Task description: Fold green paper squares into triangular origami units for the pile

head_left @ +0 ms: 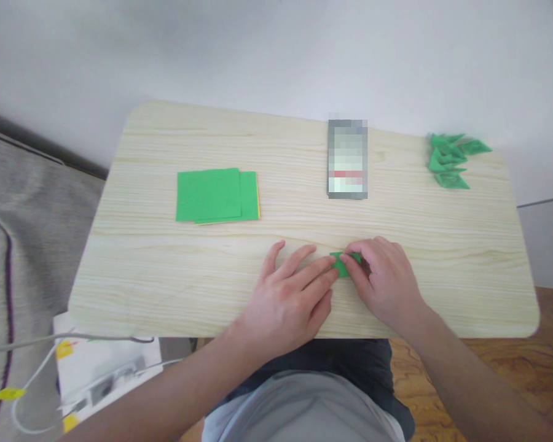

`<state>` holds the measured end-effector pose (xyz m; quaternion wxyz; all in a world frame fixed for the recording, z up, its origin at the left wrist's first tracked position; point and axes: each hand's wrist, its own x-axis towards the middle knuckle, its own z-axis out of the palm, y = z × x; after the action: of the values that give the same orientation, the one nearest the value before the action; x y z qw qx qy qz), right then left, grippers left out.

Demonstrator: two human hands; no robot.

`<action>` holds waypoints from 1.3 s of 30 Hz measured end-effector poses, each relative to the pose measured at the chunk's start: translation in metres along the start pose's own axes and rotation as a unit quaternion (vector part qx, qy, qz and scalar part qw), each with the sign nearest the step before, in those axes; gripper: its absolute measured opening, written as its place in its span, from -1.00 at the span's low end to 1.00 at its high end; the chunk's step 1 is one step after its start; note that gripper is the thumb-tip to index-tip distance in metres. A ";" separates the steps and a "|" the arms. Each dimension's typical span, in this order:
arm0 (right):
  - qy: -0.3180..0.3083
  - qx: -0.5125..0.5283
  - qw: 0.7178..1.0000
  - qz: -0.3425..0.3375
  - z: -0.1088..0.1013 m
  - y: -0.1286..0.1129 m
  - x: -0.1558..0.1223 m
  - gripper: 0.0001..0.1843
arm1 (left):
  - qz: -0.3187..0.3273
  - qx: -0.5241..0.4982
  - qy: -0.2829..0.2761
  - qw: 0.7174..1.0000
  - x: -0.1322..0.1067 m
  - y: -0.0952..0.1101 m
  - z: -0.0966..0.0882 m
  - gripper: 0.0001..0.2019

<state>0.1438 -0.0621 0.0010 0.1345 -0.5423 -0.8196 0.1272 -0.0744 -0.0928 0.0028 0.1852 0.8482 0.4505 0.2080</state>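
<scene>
A small folded piece of green paper lies on the light wooden table near its front edge. My left hand rests flat beside it, fingers stretched out, with the fingertips pressing on the paper's left side. My right hand is curled over the paper's right side, thumb and fingers pinching its edge. Most of the paper is hidden under my fingers.
A stack of green paper squares lies at the left middle of the table. A phone lies at the back centre. Several folded green pieces sit in a pile at the back right. Cables and a white box lie on the floor at left.
</scene>
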 end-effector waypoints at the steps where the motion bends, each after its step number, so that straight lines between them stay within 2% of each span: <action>1: 0.011 0.005 1.000 0.005 0.002 0.000 -0.001 -0.84 | 0.000 0.004 0.001 1.000 0.000 0.000 0.000 -0.68; 4: 0.037 0.013 0.999 0.018 0.005 -0.001 -0.003 -0.85 | 0.002 0.010 0.003 1.000 -0.001 -0.002 0.001 -0.67; 12: 0.053 0.013 0.997 0.049 0.009 -0.006 -0.004 -0.84 | 0.004 0.014 0.002 1.000 -0.002 -0.002 0.001 -0.67; 17: 0.091 0.016 0.991 0.093 0.014 -0.009 -0.008 -0.71 | 0.009 0.014 -0.011 1.000 -0.002 -0.001 -0.002 -0.64; 24: 0.109 -0.012 0.988 0.104 0.015 -0.006 -0.009 -0.69 | 0.014 0.020 -0.011 1.000 -0.003 -0.001 -0.001 -0.63; 30: 0.113 -0.037 0.989 0.093 0.016 -0.005 -0.008 -0.76 | 0.014 0.015 -0.009 1.000 -0.005 0.000 0.000 -0.67; 34: 0.105 -0.056 0.989 0.089 0.013 -0.009 -0.018 -0.75 | 0.014 0.020 0.009 1.000 -0.006 0.001 0.000 -0.69; 39: 0.144 -0.038 0.983 0.106 0.014 -0.015 -0.041 -0.68 | 0.023 0.027 0.021 0.999 -0.007 0.003 0.002 -0.70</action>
<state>0.1415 -0.1063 -0.0105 0.2164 -0.6436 -0.7335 0.0299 -0.0751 -0.1005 0.0007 0.1483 0.8585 0.4401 0.2175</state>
